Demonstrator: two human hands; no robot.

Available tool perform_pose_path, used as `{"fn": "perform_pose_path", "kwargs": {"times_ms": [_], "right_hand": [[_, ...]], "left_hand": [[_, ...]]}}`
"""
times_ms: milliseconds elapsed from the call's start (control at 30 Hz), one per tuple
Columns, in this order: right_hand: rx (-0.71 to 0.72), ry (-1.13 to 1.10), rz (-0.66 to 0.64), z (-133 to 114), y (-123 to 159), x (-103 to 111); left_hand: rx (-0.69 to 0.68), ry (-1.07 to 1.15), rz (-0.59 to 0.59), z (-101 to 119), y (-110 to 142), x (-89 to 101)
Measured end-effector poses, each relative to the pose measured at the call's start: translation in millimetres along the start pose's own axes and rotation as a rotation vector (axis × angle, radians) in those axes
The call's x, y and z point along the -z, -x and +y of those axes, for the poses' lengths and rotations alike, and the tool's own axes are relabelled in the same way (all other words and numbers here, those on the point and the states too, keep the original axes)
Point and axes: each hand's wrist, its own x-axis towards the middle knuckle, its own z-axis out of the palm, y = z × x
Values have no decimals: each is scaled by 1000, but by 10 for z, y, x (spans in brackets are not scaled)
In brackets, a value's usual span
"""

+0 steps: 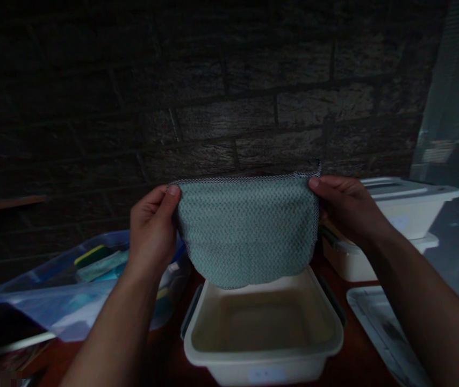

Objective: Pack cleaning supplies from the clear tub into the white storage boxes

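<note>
A light green woven cleaning cloth (248, 231) with a black-and-white stitched edge hangs stretched between my two hands. My left hand (155, 226) pinches its upper left corner, thumb on the near side. At the upper right corner, my right hand (344, 204) pinches it the same way. Below the cloth stands a white plastic box (264, 357) without a lid, dark handles at its sides. Its far rim is partly hidden behind the cloth's lower edge, and nothing solid shows inside it.
To the left, a clear blue-tinted tub (44, 306) holds a yellow-green sponge (92, 256) and cloths. Lidded white boxes (407, 215) are stacked at the right. A pale lid (374, 309) lies beside my right forearm on the reddish table (165, 357). A dark block wall (229, 118) rises behind.
</note>
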Motion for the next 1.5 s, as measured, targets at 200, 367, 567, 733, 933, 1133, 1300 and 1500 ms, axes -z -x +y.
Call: {"fn": "perform_pose_path", "kwargs": {"times_ms": [200, 367, 567, 733, 933, 1133, 1300, 1500], "right_hand": [[-24, 42, -23, 19, 5, 26], [-17, 35, 47, 42, -18, 36], [-14, 60, 73, 61, -39, 60], [-16, 75, 103, 80, -50, 84], [-22, 67, 115, 74, -49, 85], [-11, 91, 184, 62, -53, 65], [58, 167, 311, -26, -3, 52], [56, 224, 376, -13, 4, 51]], "left_hand": [[65, 24, -4, -29, -27, 29], [75, -34, -28, -45, -10, 21], [82, -79, -42, -16, 14, -7], [111, -68, -56, -13, 22, -9], [110, -65, -87, -20, 32, -7], [70, -230, -87, 28, 72, -29], [145, -265, -184, 94, 146, -99], [114, -258, -190, 105, 161, -121]]}}
